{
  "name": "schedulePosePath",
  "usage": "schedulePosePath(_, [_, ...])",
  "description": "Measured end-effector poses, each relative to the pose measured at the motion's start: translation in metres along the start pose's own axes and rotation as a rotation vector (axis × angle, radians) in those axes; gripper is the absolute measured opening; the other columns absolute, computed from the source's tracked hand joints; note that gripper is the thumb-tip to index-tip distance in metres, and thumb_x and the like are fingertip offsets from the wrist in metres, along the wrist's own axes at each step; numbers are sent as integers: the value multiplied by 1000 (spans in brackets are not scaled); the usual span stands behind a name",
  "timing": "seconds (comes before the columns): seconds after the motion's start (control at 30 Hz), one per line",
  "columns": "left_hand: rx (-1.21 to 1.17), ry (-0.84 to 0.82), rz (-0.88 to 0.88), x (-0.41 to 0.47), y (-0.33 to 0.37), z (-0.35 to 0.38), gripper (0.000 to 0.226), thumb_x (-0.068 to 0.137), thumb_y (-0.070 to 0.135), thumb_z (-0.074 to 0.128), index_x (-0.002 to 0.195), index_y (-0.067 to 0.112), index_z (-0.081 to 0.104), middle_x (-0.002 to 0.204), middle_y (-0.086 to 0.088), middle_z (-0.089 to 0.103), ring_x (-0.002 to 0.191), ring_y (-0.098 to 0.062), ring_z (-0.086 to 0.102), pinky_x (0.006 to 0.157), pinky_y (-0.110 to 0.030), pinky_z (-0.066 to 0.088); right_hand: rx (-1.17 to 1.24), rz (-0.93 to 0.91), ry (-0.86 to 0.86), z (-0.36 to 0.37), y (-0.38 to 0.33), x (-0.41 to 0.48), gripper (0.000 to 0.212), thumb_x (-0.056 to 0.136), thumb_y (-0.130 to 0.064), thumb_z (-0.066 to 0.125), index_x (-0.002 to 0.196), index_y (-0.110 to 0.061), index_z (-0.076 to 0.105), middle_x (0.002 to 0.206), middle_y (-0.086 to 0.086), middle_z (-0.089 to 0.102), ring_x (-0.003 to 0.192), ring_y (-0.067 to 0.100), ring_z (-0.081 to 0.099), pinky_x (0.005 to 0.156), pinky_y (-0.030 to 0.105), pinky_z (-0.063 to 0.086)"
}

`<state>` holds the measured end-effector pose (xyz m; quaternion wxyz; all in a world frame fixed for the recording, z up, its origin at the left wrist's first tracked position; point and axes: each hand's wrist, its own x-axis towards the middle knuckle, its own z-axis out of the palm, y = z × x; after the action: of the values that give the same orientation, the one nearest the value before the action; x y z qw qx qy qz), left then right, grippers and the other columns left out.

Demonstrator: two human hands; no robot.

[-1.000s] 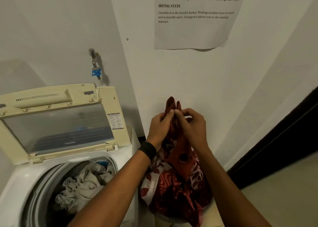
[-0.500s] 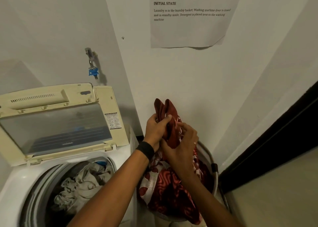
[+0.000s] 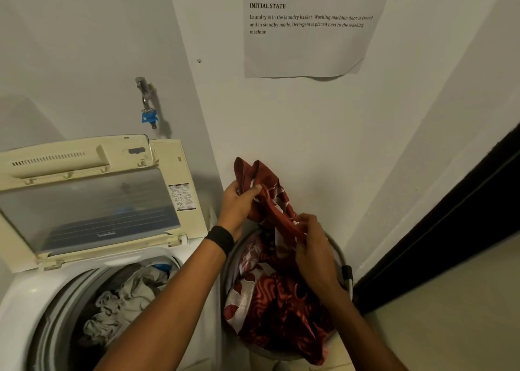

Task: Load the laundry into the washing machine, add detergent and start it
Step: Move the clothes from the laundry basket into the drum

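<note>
A red and white patterned cloth [image 3: 270, 294] rises out of the laundry basket [image 3: 342, 253] to the right of the washing machine [image 3: 31, 294]. My left hand [image 3: 239, 204] grips the cloth's upper end, which sticks up above the fingers. My right hand [image 3: 312, 241] pinches the same cloth lower down, over the basket. The machine's lid [image 3: 92, 201] stands open, and pale crumpled laundry [image 3: 126, 300] lies in the drum.
A tap with a blue fitting [image 3: 147, 108] hangs on the wall behind the machine. A printed instruction sheet [image 3: 309, 27] is stuck on the wall above the basket. A dark door frame [image 3: 450, 230] runs along the right, with bare floor [image 3: 450, 314] beside it.
My right hand has slid down the cloth from beside the left hand toward the basket. My left hand keeps hold of the top end, and the basket rim has come into sight.
</note>
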<state>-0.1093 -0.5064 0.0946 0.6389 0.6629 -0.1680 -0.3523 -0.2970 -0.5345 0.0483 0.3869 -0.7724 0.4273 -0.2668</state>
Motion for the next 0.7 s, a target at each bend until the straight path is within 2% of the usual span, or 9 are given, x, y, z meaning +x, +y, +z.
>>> schedulePosePath(0.07, [13,-5,1,-1,0,-3,27,99,20,68,125,11,65,116,-12,73,109,-28,70,98,-42,58,-76,26,13,-9,4,5,29,99,-1,56,121,-21,54,119,0,65,96,15,67,80,32,61])
schedulePosePath(0.13, [33,2,5,0,1,-5,28,100,21,66,126,11,64,117,-13,72,111,-29,69,97,-41,58,-118,52,-46,-20,3,12,23,102,-9,57,118,-25,58,114,-4,69,95,13,66,82,34,61])
schedulePosePath(0.23, [50,-18,18,1,4,-9,35,100,26,67,131,12,62,119,-11,72,111,-27,69,90,-34,58,-187,-73,-270,-46,-3,26,28,102,-14,56,122,-31,65,113,-8,68,103,14,64,90,31,56])
schedulePosePath(0.3, [60,-102,14,0,8,-11,40,97,35,70,129,13,64,117,-11,75,108,-29,72,94,-40,60,-206,-197,-477,-63,-18,36,33,101,-14,58,125,-34,67,114,-13,66,106,8,62,93,26,53])
schedulePosePath(0.33, [99,-173,23,-1,11,-12,44,94,40,73,128,14,66,116,-11,76,106,-29,74,96,-42,60,-176,-250,-553,-70,-27,40,34,100,-11,60,123,-35,69,110,-21,65,103,3,62,91,20,53])
schedulePosePath(0.4, [232,-345,57,-6,13,-10,52,85,44,80,126,17,68,115,-8,77,105,-24,74,95,-37,60,-111,-324,-607,-79,-43,50,32,97,-7,64,117,-31,73,101,-35,64,100,-10,60,83,10,49])
schedulePosePath(0.47, [296,-463,72,-9,12,-8,49,82,37,76,127,18,68,117,-8,76,106,-22,73,92,-30,59,-103,-367,-599,-82,-55,60,28,95,-6,67,114,-26,74,104,-39,62,99,-12,60,82,10,50])
schedulePosePath(0.57, [244,-490,51,-8,11,-9,32,96,21,69,128,15,67,118,-13,74,105,-25,72,90,-32,58,-73,-354,-527,-77,-58,69,32,91,-3,69,111,-26,66,104,-14,71,93,6,69,79,32,60])
schedulePosePath(0.7, [300,-494,70,-10,9,-10,30,99,21,68,128,18,66,119,-10,74,105,-21,73,85,-23,58,0,-298,-226,-62,-51,70,34,79,4,72,94,-16,49,101,0,56,84,25,63,70,52,56])
